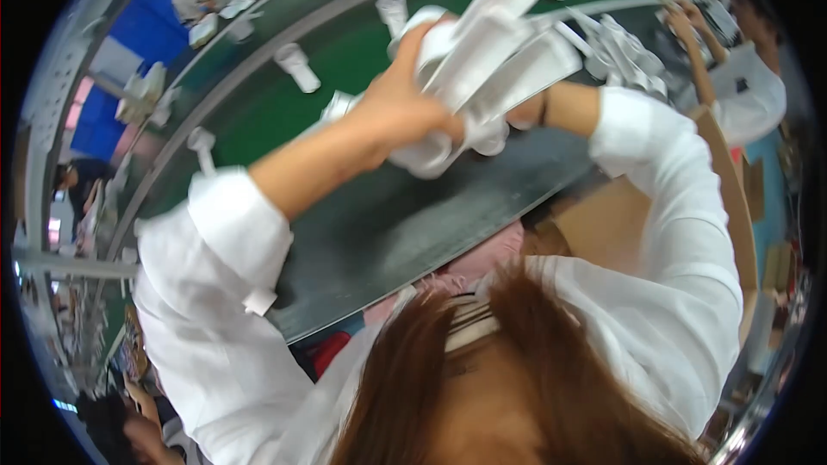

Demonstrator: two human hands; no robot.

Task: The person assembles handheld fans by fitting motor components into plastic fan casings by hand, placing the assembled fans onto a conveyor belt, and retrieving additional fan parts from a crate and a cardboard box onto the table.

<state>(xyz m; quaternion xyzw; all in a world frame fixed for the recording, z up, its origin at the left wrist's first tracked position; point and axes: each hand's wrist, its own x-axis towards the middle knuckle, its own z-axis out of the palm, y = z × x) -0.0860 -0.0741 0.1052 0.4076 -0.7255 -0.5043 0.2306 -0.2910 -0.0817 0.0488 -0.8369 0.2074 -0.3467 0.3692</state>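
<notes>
Head view: a bundle of white plastic parts (495, 52) was gripped by the left hand (405, 103) above the green conveyor belt (258, 112); the right hand's grip could not be told.

The left hand (398, 103) and the right hand (521, 112) meet above the long green conveyor desk (388, 224), both closed around a bundle of white plastic moulded parts (495, 60) that juts up and away from the person. Behind the left hand, a white plastic cup-shaped part (297, 66) lies on the desk, and another white cup-shaped part (392, 13) lies farther back. A brown cardboard box (603, 224) sits below the right forearm, at the desk's near right edge. Another worker in a white shirt (745, 90) stands at far right.
</notes>
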